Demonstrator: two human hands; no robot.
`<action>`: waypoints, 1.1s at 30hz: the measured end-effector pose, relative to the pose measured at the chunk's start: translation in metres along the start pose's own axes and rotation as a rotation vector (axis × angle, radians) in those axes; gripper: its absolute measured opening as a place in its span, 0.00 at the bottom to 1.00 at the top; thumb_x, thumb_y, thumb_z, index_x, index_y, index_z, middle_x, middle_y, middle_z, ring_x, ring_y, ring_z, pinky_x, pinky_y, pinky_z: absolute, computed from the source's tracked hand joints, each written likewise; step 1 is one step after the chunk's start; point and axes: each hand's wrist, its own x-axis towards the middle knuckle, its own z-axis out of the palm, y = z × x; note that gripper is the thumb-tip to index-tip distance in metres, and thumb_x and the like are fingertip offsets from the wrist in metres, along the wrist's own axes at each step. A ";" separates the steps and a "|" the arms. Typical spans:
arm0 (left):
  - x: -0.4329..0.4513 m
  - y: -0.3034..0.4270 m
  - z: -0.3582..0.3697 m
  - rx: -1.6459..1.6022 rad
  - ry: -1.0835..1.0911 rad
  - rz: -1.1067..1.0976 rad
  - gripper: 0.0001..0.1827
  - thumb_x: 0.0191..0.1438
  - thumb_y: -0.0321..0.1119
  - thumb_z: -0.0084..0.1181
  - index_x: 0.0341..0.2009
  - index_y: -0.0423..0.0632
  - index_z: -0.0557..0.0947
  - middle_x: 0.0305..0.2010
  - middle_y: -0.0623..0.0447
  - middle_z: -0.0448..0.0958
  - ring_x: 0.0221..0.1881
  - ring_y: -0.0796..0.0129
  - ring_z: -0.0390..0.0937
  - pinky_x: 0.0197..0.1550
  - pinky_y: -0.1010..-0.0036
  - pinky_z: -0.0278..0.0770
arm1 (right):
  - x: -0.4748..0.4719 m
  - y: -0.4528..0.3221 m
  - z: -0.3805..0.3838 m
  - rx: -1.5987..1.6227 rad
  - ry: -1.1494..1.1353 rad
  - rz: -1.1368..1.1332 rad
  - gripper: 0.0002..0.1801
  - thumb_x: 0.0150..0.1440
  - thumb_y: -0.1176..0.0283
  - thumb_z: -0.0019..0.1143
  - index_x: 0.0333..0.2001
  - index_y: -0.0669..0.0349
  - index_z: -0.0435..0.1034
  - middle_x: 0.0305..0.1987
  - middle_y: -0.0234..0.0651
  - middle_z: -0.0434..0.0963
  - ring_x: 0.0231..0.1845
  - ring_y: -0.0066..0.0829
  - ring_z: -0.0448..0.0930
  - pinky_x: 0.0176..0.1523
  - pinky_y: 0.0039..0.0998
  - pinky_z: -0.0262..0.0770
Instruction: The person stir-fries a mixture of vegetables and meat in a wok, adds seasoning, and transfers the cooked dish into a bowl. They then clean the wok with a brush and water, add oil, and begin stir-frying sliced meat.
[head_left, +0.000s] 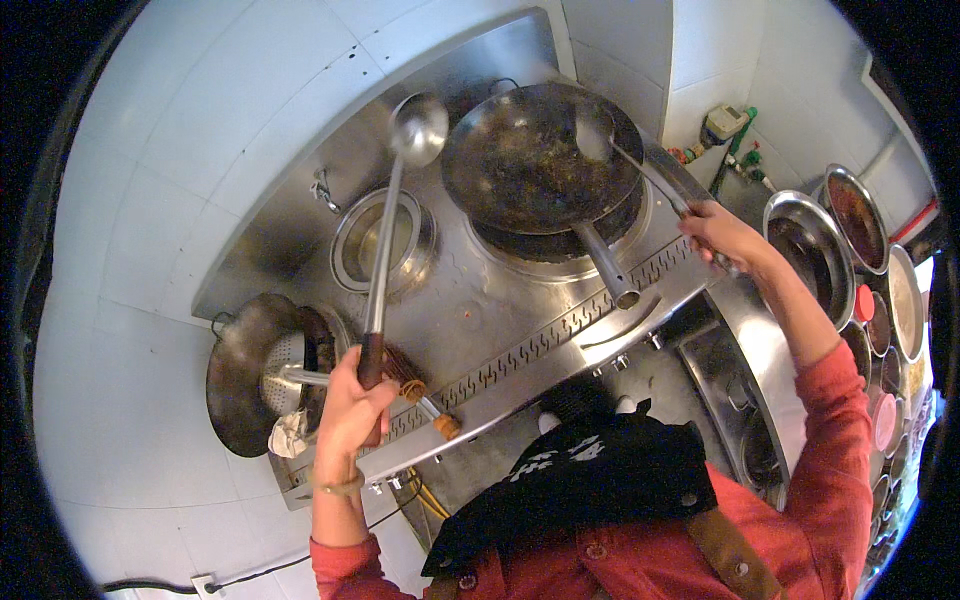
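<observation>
My left hand (352, 409) grips the dark handle of a long steel ladle (421, 129), whose bowl is up over the back of the stove, left of the big wok. In my right hand (724, 236) is the handle of a wok spatula (595, 133); its blade is over the right part of the wok's inside. The dark wok (525, 169) sits on the right burner, its hollow handle pointing towards me. No food can be made out in it. A bamboo brush (431, 412) lies beside my left hand, on the stove's front edge.
A steel pot (375, 244) stands mid-stove. At the left are a second wok (244, 375), a perforated strainer (281, 373) and a crumpled cloth (289, 435). Steel bowls (847, 259) and several seasoning containers stand at the right. Control knobs (620, 363) line the stove's front.
</observation>
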 end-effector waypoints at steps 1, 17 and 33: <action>-0.002 -0.007 -0.006 -0.114 -0.011 -0.020 0.17 0.47 0.23 0.53 0.44 0.40 0.69 0.15 0.55 0.67 0.08 0.72 0.62 0.08 0.75 0.59 | -0.011 -0.003 -0.004 0.112 -0.016 0.074 0.14 0.60 0.69 0.48 0.46 0.66 0.64 0.21 0.25 0.66 0.12 0.12 0.64 0.10 0.19 0.57; 0.072 -0.127 -0.057 -0.882 -0.098 -0.205 0.12 0.52 0.30 0.55 0.40 0.38 0.73 0.22 0.59 0.69 0.14 0.78 0.63 0.11 0.80 0.60 | 0.068 -0.004 0.041 -0.011 0.034 -0.093 0.16 0.62 0.68 0.45 0.49 0.68 0.64 0.16 0.26 0.64 0.11 0.18 0.64 0.12 0.24 0.60; 0.096 -0.202 0.001 -0.814 -0.090 0.032 0.10 0.53 0.34 0.58 0.40 0.45 0.78 0.41 0.49 0.77 0.38 0.62 0.76 0.43 0.66 0.77 | 0.097 0.015 0.048 0.494 -0.229 0.019 0.07 0.62 0.66 0.45 0.37 0.57 0.64 0.19 0.25 0.66 0.12 0.11 0.61 0.10 0.19 0.55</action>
